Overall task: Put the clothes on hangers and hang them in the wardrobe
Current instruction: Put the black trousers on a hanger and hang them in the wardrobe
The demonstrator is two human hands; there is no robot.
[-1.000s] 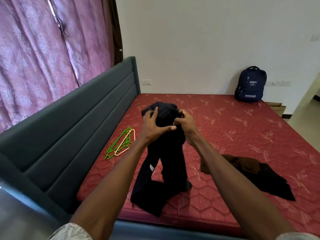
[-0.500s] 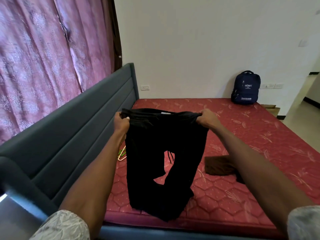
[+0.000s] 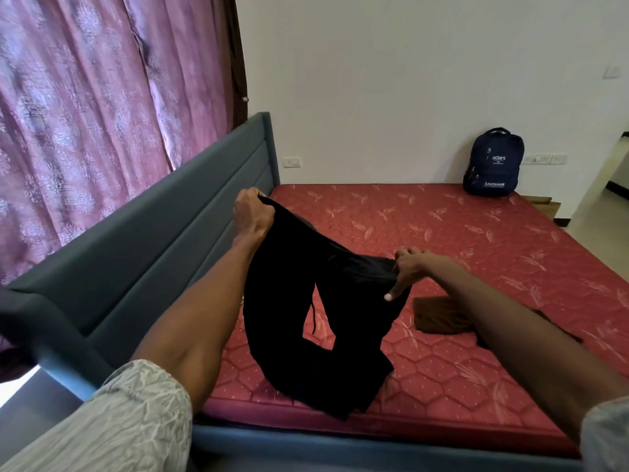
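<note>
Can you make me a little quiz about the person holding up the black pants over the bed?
1. True or false: both hands grip the black pants.
2. Which hand is higher: A) left hand B) right hand?
3. What dark blue thing stands on the mattress by the wall?

Key: 1 true. 2 A. 3 The backpack.
</note>
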